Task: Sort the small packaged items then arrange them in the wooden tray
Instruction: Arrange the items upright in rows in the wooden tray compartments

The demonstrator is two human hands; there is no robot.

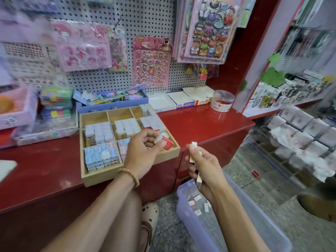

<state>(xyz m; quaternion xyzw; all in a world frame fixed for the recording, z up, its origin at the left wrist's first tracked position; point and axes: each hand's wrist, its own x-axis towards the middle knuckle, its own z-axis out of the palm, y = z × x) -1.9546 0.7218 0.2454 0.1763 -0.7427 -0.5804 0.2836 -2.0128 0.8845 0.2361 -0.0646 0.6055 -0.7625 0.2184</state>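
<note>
1. Left edge of the frame: blurred pastel boxes and a clear case on the red counter; their contents cannot be read.
2. Centre: the wooden tray lies on the counter, its near corner just over the counter's edge. Its front-left compartments hold upright rows of small packets; the back-left and back-middle compartments show bare wood. The front-right compartments are largely hidden behind the left hand.
3. Centre: the left hand, above the tray's front right, pinches a red-and-white packet between thumb and curled fingers; a second pale piece beside it is too blurred to identify.
4. Right of centre: the right hand, off the counter and above the floor, grips several thin packets; their count is unclear, as the palm covers most of them.
5. Lower right: a lilac bin on the floor holds loose packets, partly covered by the right forearm and cut off by the bottom of the frame.
6. Right edge: shelves of goods, motion-blurred.
</note>
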